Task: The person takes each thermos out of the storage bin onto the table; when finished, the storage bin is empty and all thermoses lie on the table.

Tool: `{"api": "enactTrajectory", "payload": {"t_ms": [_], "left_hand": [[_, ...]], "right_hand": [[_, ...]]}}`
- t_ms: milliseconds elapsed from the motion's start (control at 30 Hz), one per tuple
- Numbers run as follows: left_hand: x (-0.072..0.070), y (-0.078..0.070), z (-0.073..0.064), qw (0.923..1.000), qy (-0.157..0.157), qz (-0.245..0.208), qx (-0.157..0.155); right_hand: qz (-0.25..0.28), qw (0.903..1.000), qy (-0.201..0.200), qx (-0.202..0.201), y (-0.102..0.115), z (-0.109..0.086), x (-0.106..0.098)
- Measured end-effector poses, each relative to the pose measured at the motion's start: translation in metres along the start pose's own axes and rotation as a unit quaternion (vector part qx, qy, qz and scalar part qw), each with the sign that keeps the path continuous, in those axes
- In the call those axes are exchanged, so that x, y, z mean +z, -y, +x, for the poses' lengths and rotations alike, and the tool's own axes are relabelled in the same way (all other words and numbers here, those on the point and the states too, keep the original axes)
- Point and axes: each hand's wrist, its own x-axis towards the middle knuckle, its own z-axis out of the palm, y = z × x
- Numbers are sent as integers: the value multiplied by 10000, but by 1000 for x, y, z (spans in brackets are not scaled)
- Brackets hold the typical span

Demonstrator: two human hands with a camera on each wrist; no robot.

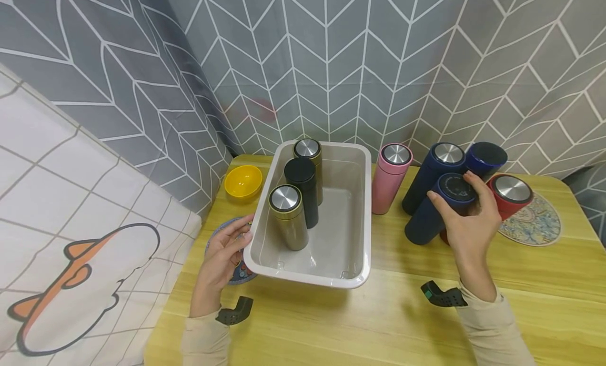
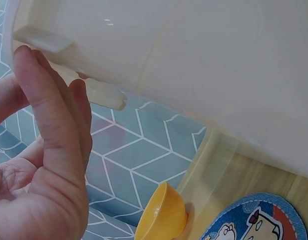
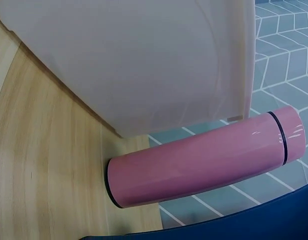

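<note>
My left hand [image 1: 222, 258] is at the left rim of a beige plastic tub [image 1: 367, 224]; in the left wrist view its fairly straight fingers [image 2: 49, 107] touch the wall beneath the lip. Inside the tub, along the left, stand two gold thermos bottles [image 1: 294, 232] and a black one [image 1: 310, 197]. My right hand [image 1: 473, 232] grips the upper end of a dark blue thermos bottle [image 1: 423, 221], thumb and fingers around it. Its black top disc bears faint print. In the right wrist view only a blue edge [image 3: 263, 220] of a bottle shows; the hand is out of sight there.
A pink thermos [image 1: 388, 184] stands right of the tub. Behind the gripped bottle are another dark blue thermos [image 1: 423, 176] and a glossy blue one [image 1: 487, 158]. A red thermos [image 1: 508, 197] is beside a round patterned mat [image 1: 539, 224]. Left lie a yellow bowl [image 1: 243, 182] and a blue mat [image 1: 240, 275].
</note>
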Motion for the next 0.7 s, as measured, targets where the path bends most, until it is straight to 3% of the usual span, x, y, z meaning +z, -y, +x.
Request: {"api": "enactTrajectory", "payload": {"t_ms": [500,700], "left_hand": [[0,0,1,10000,56,-8,7],[0,0,0,10000,28,13,-24]], "right_hand": [[-246,9996,89,99,10,-4,-3],[-289,9996,1,-81,16,-4,-3]]}}
